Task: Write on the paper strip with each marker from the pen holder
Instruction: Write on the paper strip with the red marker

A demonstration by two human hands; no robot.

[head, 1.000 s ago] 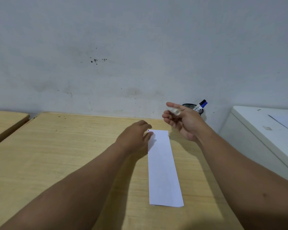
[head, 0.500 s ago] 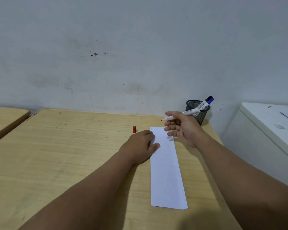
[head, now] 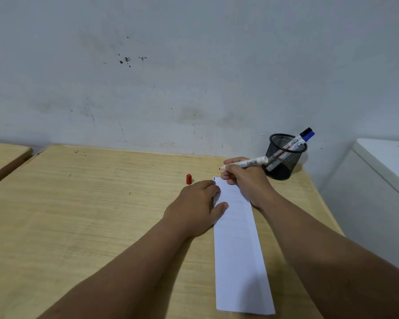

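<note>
A long white paper strip (head: pixel 237 249) lies on the wooden table (head: pixel 90 215), running away from me. My left hand (head: pixel 194 208) rests flat on the strip's left edge near its far end, thumb on the paper. My right hand (head: pixel 244 180) grips an uncapped white marker with a red tip (head: pixel 247 163), held level above the strip's far end, tip pointing left. Its red cap (head: pixel 188 179) stands on the table left of the strip. A black mesh pen holder (head: pixel 283 157) behind my right hand holds two markers, one blue-capped (head: pixel 305 136). A small blue mark shows at the strip's far left corner.
A grey stained wall rises right behind the table. A white cabinet or appliance (head: pixel 382 171) stands to the right of the table's edge. A second wooden table (head: pixel 2 157) adjoins at the far left.
My right hand came down and toward me with the red marker, ending over the strip's far end. My left hand settled flatter on the paper. The view tilted down slightly.
</note>
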